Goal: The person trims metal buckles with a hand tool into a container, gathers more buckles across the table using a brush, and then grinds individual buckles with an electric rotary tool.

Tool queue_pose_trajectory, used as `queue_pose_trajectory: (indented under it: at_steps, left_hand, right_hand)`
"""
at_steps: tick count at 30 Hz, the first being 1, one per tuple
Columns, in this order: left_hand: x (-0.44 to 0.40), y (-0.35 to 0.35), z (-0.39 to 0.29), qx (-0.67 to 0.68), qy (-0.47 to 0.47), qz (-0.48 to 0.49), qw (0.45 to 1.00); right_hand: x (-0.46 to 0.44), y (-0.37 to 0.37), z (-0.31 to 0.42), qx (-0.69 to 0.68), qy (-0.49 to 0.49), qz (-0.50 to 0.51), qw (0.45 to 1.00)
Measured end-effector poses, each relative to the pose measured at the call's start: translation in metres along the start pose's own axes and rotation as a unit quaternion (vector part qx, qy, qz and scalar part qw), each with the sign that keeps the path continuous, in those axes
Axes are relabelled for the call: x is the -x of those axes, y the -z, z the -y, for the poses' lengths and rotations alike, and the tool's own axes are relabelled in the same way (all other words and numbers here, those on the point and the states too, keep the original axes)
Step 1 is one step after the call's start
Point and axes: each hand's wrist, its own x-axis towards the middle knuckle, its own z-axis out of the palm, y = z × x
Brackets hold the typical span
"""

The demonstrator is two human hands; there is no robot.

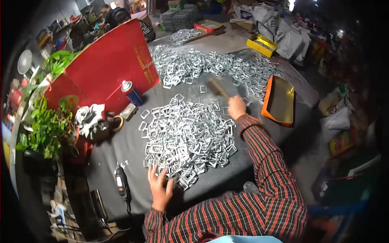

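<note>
A heap of small silver rectangular metal frames [188,137] lies on the dark cloth of the table in front of me. My left hand [160,187] is at the near left edge of this heap, fingers spread, touching or just above the nearest frames. To the right of the heap, my right hand [236,107] is closed around a wooden brush [218,87], whose head points away and to the left. A few single frames, one of them a loose metal frame [203,89], lie around the brush. My right palm hides part of the brush's handle.
Behind is a larger bank of metal frames [194,62]. An orange-rimmed tray [279,101] stands right, a yellow box [262,45] farther back. To the left are a red board [109,60], a spray can [131,94], a rotary tool [121,184] and a plant [44,129].
</note>
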Motion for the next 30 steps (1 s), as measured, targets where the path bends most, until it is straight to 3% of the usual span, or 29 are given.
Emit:
queue_pose_trajectory:
  at_steps: [4, 5, 8, 13, 15, 16, 17, 19, 20, 21, 22, 24, 26, 28, 29, 30]
  left_hand:
    - [0.028, 0.01, -0.003, -0.018, 0.019, -0.003, 1.0]
    - [0.031, 0.011, -0.002, -0.011, 0.03, -0.016, 0.999]
    - [0.032, 0.022, -0.004, -0.02, 0.023, -0.031, 0.999]
    - [0.051, 0.042, -0.019, -0.049, 0.027, -0.044, 0.997]
    - [0.059, 0.054, -0.024, -0.057, 0.045, -0.056, 0.996]
    - [0.06, 0.061, -0.026, -0.048, 0.051, -0.074, 0.995]
    - [0.072, 0.072, -0.031, -0.046, 0.074, -0.095, 0.992]
    - [0.095, 0.088, -0.03, 0.135, 0.16, -0.166, 0.964]
    - [0.107, 0.1, -0.036, 0.118, 0.194, -0.188, 0.956]
    - [0.116, 0.113, -0.045, 0.273, 0.287, -0.246, 0.885]
    - [0.125, 0.124, -0.051, 0.424, 0.352, -0.297, 0.78]
    - [0.16, 0.138, -0.052, 0.464, 0.356, -0.35, 0.732]
    - [0.183, 0.149, -0.048, 0.552, 0.34, -0.393, 0.652]
    - [0.186, 0.149, -0.049, 0.52, 0.343, -0.397, 0.674]
    - [0.184, 0.148, -0.048, 0.489, 0.346, -0.394, 0.697]
    - [0.181, 0.147, -0.046, 0.455, 0.349, -0.391, 0.72]
  right_hand:
    - [0.033, -0.002, 0.046, -0.099, 0.169, 0.012, 0.981]
    - [0.034, 0.004, 0.041, -0.097, 0.163, 0.004, 0.982]
    - [0.041, 0.031, 0.027, -0.114, 0.03, -0.012, 0.993]
    - [0.049, 0.017, 0.01, -0.047, 0.0, -0.025, 0.999]
    - [0.036, 0.056, 0.02, -0.028, 0.006, 0.162, 0.986]
    - [0.021, 0.077, 0.014, 0.007, 0.048, 0.203, 0.978]
    - [0.018, 0.105, 0.017, -0.013, -0.017, 0.156, 0.987]
    - [-0.003, 0.136, 0.001, -0.075, 0.006, 0.115, 0.991]
    - [-0.022, 0.179, -0.026, -0.249, 0.012, 0.261, 0.933]
    - [-0.03, 0.225, -0.018, -0.284, -0.088, 0.344, 0.891]
    - [-0.025, 0.265, -0.025, -0.404, -0.045, 0.315, 0.858]
    - [-0.018, 0.34, -0.009, -0.49, 0.048, 0.317, 0.811]
    - [0.021, 0.419, 0.018, -0.62, 0.244, 0.318, 0.675]
    - [0.043, 0.453, -0.019, -0.677, 0.28, 0.357, 0.579]
    - [0.046, 0.449, -0.006, -0.68, 0.467, 0.417, 0.381]
    - [0.05, 0.454, 0.005, -0.677, 0.472, 0.421, 0.376]
